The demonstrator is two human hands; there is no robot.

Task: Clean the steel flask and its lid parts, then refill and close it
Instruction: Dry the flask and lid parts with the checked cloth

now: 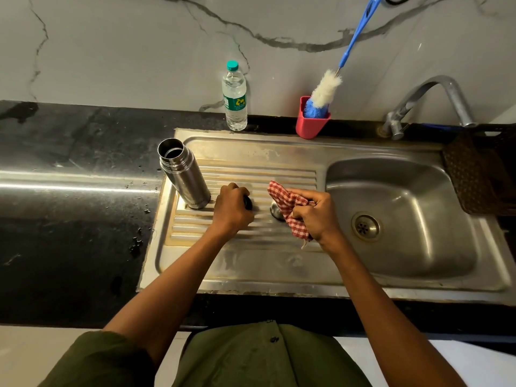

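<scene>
Black lid part point(248, 203) is gripped by left hand point(230, 209) | checked cloth point(287, 205) is clutched in right hand point(315, 216) | flask point(183, 174) is stood open on drainboard point(251, 255)

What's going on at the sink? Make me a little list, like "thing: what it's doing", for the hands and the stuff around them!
flask: open, no lid, standing on the sink's drainboard
left hand: grips a small dark lid part beside the flask
right hand: holds a red checked cloth
steel cap: on the drainboard, partly under the cloth
water bottle: capped, upright by the wall
bottle brush: standing in a red holder
tap: no water seen running
</scene>
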